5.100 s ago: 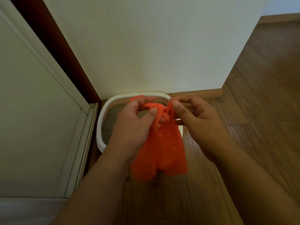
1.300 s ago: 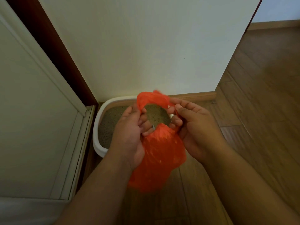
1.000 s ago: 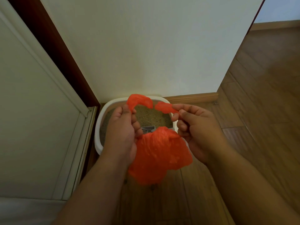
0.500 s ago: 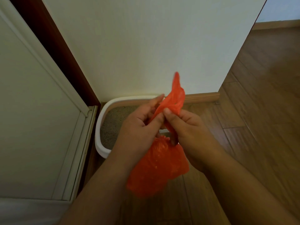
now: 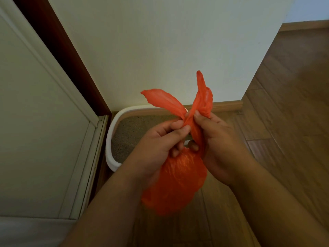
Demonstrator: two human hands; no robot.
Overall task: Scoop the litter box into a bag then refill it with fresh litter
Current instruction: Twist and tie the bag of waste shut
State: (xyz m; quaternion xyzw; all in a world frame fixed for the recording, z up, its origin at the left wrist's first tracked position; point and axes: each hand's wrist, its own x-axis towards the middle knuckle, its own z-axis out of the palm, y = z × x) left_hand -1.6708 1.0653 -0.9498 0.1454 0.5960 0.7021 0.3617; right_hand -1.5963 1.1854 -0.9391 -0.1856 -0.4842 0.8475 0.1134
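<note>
Both handle ends now splayed upward, one orange bag point(image 5: 178, 182), left hand point(image 5: 160, 145) and right hand point(image 5: 217, 143) pinching it.

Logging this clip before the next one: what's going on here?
A person is tying off an orange plastic bag that bulges as if filled. The left hand and right hand each pinch the bag's twisted neck, with two loose ends sticking up above the fingers. Behind the hands, a white litter box with litter in it sits on the wooden floor against the wall.
</note>
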